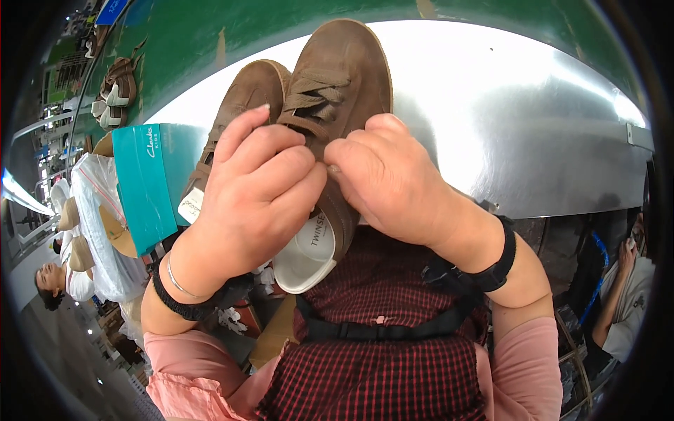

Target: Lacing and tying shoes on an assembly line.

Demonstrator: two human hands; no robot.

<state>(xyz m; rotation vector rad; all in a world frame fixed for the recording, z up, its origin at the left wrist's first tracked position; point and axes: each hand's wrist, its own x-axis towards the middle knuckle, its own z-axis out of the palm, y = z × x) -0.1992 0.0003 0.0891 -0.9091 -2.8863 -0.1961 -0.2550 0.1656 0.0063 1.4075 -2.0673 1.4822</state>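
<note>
A brown lace-up shoe [344, 52] lies in front of me, toe pointing away, its pale insole [303, 256] showing at the heel. My left hand [260, 186] and my right hand [393, 179] meet over its upper opening, fingertips pinched close together. The flat brown shoelace [319, 88] crosses the tongue and runs under my fingers; the exact pinched spot is mostly covered. Just left of this shoe lies a second brown shoe [246, 88], partly behind my left hand. A white tag [191, 205] shows near its heel.
The shoes lie on a shiny metal tabletop [505, 133] bordering a green surface [274, 28]. A teal box [144, 186] stands at the left, beside clear plastic wrapping [102, 231]. More shoes [116, 91] sit at the far left. Other people are at both sides.
</note>
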